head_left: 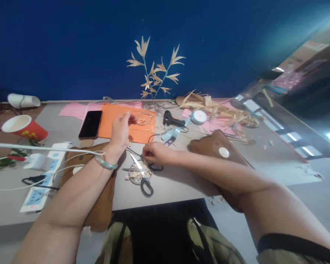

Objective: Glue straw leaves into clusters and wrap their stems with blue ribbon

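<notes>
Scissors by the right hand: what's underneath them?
Under the open scissors is a round dish of small pale pieces; whatever the scissors directly cover can't be seen.

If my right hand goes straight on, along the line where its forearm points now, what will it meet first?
Probably the left hand, around its wrist near the pale green bracelet. Heights are unclear, though, so the right hand might pass above or below it.
</notes>
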`<move>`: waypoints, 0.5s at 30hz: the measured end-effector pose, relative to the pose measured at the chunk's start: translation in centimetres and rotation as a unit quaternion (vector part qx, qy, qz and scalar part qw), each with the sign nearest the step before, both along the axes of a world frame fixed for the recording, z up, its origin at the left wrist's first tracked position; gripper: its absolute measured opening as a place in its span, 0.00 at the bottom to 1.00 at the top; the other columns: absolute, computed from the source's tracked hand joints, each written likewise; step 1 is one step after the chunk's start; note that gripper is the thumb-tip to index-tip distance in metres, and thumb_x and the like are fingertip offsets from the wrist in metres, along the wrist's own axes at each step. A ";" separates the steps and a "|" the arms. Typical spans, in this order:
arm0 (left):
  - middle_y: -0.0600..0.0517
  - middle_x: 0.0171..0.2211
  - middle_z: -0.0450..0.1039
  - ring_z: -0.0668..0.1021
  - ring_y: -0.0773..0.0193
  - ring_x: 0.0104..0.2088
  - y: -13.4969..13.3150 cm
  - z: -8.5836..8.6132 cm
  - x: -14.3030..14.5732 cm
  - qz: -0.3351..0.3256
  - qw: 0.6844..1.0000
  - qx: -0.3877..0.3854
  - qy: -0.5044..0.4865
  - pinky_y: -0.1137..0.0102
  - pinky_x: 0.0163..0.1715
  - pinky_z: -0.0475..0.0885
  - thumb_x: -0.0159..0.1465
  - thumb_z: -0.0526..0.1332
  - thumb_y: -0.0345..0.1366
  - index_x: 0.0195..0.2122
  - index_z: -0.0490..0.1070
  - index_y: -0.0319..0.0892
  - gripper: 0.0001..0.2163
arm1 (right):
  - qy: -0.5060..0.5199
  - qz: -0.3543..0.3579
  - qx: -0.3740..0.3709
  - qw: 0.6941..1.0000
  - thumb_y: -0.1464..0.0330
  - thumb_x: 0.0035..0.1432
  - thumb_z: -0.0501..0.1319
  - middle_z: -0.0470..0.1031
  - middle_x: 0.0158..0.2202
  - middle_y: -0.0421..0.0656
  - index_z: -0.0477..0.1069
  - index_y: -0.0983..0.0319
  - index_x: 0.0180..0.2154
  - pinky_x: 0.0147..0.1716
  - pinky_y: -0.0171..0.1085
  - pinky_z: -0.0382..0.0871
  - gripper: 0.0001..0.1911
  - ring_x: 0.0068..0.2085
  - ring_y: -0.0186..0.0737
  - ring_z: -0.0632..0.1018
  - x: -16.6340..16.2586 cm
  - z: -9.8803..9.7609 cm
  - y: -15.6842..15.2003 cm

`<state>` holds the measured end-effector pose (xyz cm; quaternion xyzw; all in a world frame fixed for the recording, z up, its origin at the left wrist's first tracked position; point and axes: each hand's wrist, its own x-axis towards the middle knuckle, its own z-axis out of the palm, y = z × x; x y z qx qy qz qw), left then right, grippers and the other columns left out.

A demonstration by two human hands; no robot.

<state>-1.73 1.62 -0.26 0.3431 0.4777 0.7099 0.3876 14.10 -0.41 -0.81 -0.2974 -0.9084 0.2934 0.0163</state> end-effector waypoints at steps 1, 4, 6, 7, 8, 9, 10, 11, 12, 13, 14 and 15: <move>0.54 0.21 0.71 0.74 0.69 0.24 0.0 0.0 0.0 -0.003 1.000 0.002 -0.004 0.72 0.31 0.69 0.60 0.58 0.36 0.23 0.70 0.40 0.10 | 0.005 -0.004 -0.005 1.000 0.75 0.54 0.60 0.77 0.31 0.46 0.76 0.67 0.31 0.33 0.31 0.62 0.06 0.31 0.33 0.73 0.1 0.1 0.1; 0.54 0.21 0.71 0.74 0.70 0.23 0.0 -0.1 0.0 -0.017 1.000 0.004 -0.007 0.72 0.31 0.69 0.60 0.58 0.36 0.23 0.70 0.40 0.10 | 0.032 -0.031 -0.039 0.998 0.75 0.54 0.60 0.76 0.28 0.44 0.76 0.67 0.30 0.29 0.30 0.61 0.05 0.27 0.31 0.71 0.4 0.5 0.5; 0.54 0.21 0.71 0.74 0.70 0.23 -0.1 -0.1 0.1 -0.038 0.999 -0.006 0.001 0.72 0.31 0.70 0.60 0.59 0.37 0.23 0.70 0.40 0.10 | 0.069 -0.062 -0.067 0.993 0.74 0.53 0.61 0.75 0.27 0.43 0.75 0.68 0.29 0.29 0.30 0.61 0.04 0.27 0.30 0.71 0.7 0.7 0.9; 0.54 0.21 0.71 0.74 0.69 0.23 -0.1 -0.1 0.1 -0.051 0.999 -0.014 0.006 0.72 0.32 0.70 0.59 0.60 0.37 0.22 0.71 0.39 0.10 | 0.091 -0.079 -0.082 0.989 0.74 0.52 0.62 0.75 0.26 0.42 0.74 0.68 0.28 0.29 0.30 0.62 0.04 0.27 0.30 0.70 0.9 0.7 1.1; 0.53 0.20 0.71 0.74 0.69 0.23 -0.2 -0.1 0.1 -0.067 0.997 -0.023 0.011 0.71 0.32 0.70 0.59 0.61 0.38 0.22 0.71 0.39 0.11 | 0.111 -0.095 -0.098 0.984 0.73 0.52 0.62 0.74 0.25 0.41 0.74 0.68 0.28 0.29 0.30 0.62 0.04 0.26 0.30 0.70 1.1 0.8 1.3; 0.53 0.20 0.71 0.74 0.69 0.23 -0.3 -0.1 0.2 -0.084 0.996 -0.032 0.016 0.71 0.32 0.70 0.58 0.62 0.38 0.22 0.71 0.39 0.11 | 0.130 -0.111 -0.114 0.979 0.72 0.52 0.62 0.74 0.24 0.41 0.73 0.67 0.27 0.29 0.30 0.63 0.05 0.26 0.30 0.70 1.3 0.8 1.5; 0.53 0.20 0.72 0.74 0.69 0.23 -0.3 -0.1 0.2 -0.100 0.994 -0.040 0.021 0.71 0.32 0.70 0.58 0.62 0.39 0.22 0.71 0.38 0.11 | 0.148 -0.126 -0.131 0.972 0.71 0.52 0.62 0.73 0.24 0.40 0.73 0.67 0.27 0.28 0.31 0.63 0.05 0.26 0.30 0.70 1.5 0.9 1.8; 0.53 0.20 0.72 0.74 0.69 0.22 -0.4 -0.1 0.2 -0.116 0.992 -0.044 0.026 0.70 0.32 0.71 0.58 0.62 0.39 0.22 0.72 0.38 0.11 | 0.164 -0.141 -0.149 0.965 0.69 0.52 0.62 0.73 0.23 0.40 0.73 0.66 0.27 0.28 0.31 0.63 0.06 0.25 0.30 0.70 1.7 0.9 2.0; 0.53 0.20 0.72 0.74 0.68 0.22 -0.4 -0.2 0.2 -0.130 0.990 -0.045 0.032 0.70 0.32 0.71 0.58 0.63 0.39 0.22 0.72 0.38 0.11 | 0.180 -0.156 -0.163 0.957 0.68 0.52 0.62 0.73 0.24 0.39 0.73 0.66 0.27 0.28 0.31 0.63 0.07 0.26 0.31 0.70 1.9 1.0 2.2; 0.52 0.21 0.72 0.74 0.68 0.23 -0.4 -0.2 0.2 -0.142 0.988 -0.045 0.038 0.70 0.32 0.71 0.57 0.63 0.40 0.22 0.72 0.38 0.11 | 0.196 -0.172 -0.172 0.950 0.67 0.51 0.63 0.74 0.25 0.40 0.74 0.66 0.27 0.28 0.32 0.64 0.07 0.26 0.31 0.71 2.1 1.1 2.5; 0.52 0.21 0.73 0.74 0.68 0.23 -0.4 -0.3 0.2 -0.152 0.986 -0.045 0.044 0.70 0.32 0.71 0.57 0.63 0.40 0.22 0.73 0.38 0.11 | 0.211 -0.189 -0.178 0.943 0.66 0.50 0.64 0.75 0.25 0.40 0.74 0.66 0.27 0.29 0.32 0.64 0.08 0.27 0.32 0.72 2.3 1.1 2.7; 0.52 0.21 0.73 0.74 0.68 0.23 -0.4 -0.4 0.2 -0.160 0.985 -0.047 0.048 0.70 0.32 0.70 0.57 0.63 0.40 0.22 0.73 0.38 0.11 | 0.223 -0.206 -0.182 0.935 0.65 0.49 0.65 0.75 0.26 0.40 0.74 0.66 0.27 0.30 0.33 0.64 0.09 0.28 0.32 0.72 2.5 1.2 2.9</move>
